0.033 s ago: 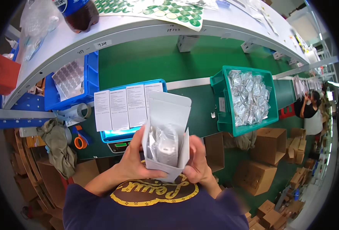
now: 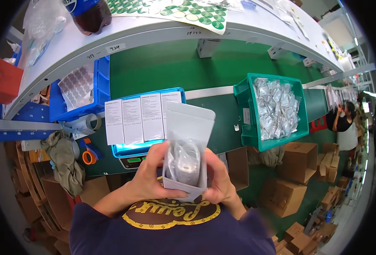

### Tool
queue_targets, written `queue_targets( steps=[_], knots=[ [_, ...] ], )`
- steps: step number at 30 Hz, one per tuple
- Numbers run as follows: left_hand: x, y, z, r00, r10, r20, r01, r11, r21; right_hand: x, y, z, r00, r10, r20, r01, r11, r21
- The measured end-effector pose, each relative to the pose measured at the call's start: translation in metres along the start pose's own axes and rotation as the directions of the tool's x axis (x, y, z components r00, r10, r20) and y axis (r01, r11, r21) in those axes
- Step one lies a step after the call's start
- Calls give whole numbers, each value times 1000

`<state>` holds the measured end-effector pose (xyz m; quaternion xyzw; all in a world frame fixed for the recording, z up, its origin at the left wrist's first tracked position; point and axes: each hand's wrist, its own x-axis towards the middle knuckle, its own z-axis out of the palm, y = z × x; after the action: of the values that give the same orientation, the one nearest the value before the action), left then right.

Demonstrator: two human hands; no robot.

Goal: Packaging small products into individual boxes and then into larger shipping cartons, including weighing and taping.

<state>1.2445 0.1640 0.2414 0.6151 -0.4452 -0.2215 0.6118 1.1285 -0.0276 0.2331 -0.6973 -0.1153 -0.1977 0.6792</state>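
In front of my chest I hold a small white carton [image 2: 190, 123], its tall lid flap standing up at the far side. Inside the carton sits an item in clear plastic wrap [image 2: 186, 163], a greyish rounded body; its kind cannot be told. My left hand [image 2: 152, 172] grips the carton's left side, thumb along the near face. Against the right side presses my right hand [image 2: 217, 178], its fingers partly hidden behind the carton. Just beyond, several closed white cartons [image 2: 132, 121] with printed text lie side by side in a blue tray [image 2: 132, 149] on a scale [image 2: 130, 162].
A green bin [image 2: 244, 135] of small silvery packets [image 2: 277, 106] stands to the right. At left are a blue bin [image 2: 102, 87], a tape roll [image 2: 95, 123] and orange-handled scissors [image 2: 89, 157]. A shelf [image 2: 154, 38] crosses the far side. Cardboard boxes [image 2: 286, 197] lie lower right.
My right hand has closed in on the carton's right side, where a side flap stood out before. The carton has shifted slightly right and turned a little.
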Motion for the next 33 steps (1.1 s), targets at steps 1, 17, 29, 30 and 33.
queue_targets(
  steps=[1, 17, 29, 30, 33],
  knots=[
    [9, 6, -5, 999, 34, 9, -35, 997, 75, 9, 1, -4, 1000, 1, 3, -1, 1000, 2],
    [8, -15, -1, 995, -103, -10, 103, 995, -17, 59, -25, -2, 933, 359, -12, -360, 933, -20],
    [11, -13, -7, 993, -110, 38, 106, 991, 84, 47, 5, -7, 982, 180, 54, -179, 984, -21],
    [14, -12, -5, 984, -180, 11, 180, 984, 21, 58, -5, -8, 967, 222, 121, -203, 967, -153],
    [12, -6, -7, 965, -261, -9, 261, 965, -25, 63, -7, -17, 928, 282, 244, -234, 950, -209]
  ],
)
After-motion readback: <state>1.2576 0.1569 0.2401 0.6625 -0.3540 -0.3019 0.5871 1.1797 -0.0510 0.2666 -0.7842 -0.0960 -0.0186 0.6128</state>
